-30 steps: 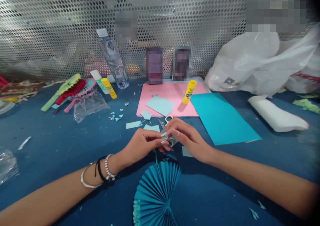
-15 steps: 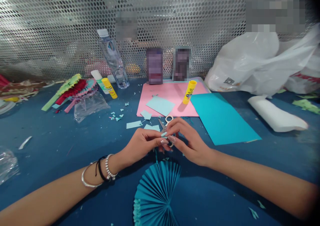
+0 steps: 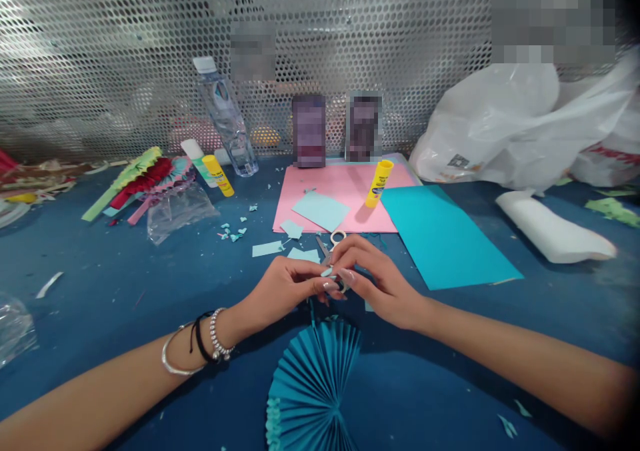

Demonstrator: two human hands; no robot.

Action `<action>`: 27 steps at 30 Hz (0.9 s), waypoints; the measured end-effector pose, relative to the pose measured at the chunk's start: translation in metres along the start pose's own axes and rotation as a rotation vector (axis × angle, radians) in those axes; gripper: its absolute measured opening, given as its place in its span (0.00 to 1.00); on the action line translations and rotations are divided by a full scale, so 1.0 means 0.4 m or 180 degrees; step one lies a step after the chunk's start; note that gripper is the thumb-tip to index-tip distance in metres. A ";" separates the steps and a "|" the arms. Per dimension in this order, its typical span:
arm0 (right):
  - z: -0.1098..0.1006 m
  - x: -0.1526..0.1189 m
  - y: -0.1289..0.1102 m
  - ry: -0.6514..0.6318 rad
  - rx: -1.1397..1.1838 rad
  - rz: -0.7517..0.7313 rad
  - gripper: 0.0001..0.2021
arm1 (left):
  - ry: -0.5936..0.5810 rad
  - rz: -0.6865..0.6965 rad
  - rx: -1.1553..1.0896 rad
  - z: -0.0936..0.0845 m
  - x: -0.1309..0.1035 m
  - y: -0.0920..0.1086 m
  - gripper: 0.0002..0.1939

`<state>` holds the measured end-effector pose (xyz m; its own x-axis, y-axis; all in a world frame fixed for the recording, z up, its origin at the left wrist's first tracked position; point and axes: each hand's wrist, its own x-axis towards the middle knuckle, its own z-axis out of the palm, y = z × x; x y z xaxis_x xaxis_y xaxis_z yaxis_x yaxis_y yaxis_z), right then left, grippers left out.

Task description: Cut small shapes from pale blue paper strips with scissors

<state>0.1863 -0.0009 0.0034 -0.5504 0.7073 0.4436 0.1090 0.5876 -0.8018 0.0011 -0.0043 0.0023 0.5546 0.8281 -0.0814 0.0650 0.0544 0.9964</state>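
Observation:
Between the fingertips of my left hand (image 3: 295, 284) and my right hand (image 3: 377, 278) is a small light-blue paper piece (image 3: 329, 273). Both hands are closed in a pinch on it, partly hiding it. Just beyond them lie scissors (image 3: 339, 238) with white handles, partly covered by my fingers. Below my hands a pleated teal paper fan (image 3: 315, 378) rests on the table, with light-blue curled bits along its left edge. Light-blue paper scraps (image 3: 269, 248) lie past my left hand, and a larger light-blue sheet (image 3: 321, 211) sits on pink paper (image 3: 300, 181).
A yellow glue stick (image 3: 379, 184) stands on the pink paper beside a bright blue sheet (image 3: 445, 238). Further left are another glue stick (image 3: 219, 176), a water bottle (image 3: 227, 118) and folded paper fans (image 3: 135, 184). White plastic bags (image 3: 480, 124) and a white roll (image 3: 553, 228) sit right.
My fingers have shifted slightly around the small light-blue paper piece, which sits a touch lower and flatter. The fan, scissors and papers stay where they were.

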 end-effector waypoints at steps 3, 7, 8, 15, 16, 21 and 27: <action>0.000 -0.001 0.001 0.0001 -0.0013 0.0025 0.07 | -0.0004 -0.0051 0.0050 0.001 0.000 -0.001 0.08; 0.001 -0.002 0.002 -0.0017 -0.0034 0.0029 0.07 | 0.0060 -0.0061 0.0128 -0.001 0.000 -0.001 0.08; 0.001 -0.002 0.002 -0.0026 -0.0029 0.0034 0.08 | 0.0083 -0.0065 0.0144 -0.001 0.000 -0.001 0.09; 0.000 -0.001 0.001 -0.0050 0.0031 0.0061 0.09 | 0.0164 -0.0105 0.0211 0.002 0.001 -0.001 0.09; 0.000 -0.001 0.001 -0.0055 0.0041 0.0065 0.09 | 0.0170 -0.0119 0.0211 0.002 0.001 -0.001 0.08; -0.003 -0.001 0.004 -0.0136 0.0163 0.0119 0.08 | 0.0215 -0.0122 0.0211 0.004 0.000 0.003 0.07; -0.007 0.002 0.010 -0.0114 0.0372 0.0279 0.11 | 0.0232 -0.0101 0.0065 0.005 0.000 0.003 0.06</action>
<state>0.1886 0.0033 0.0016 -0.5725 0.7381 0.3569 0.0619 0.4730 -0.8789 0.0028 -0.0053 0.0035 0.4903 0.8646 -0.1104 0.0989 0.0707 0.9926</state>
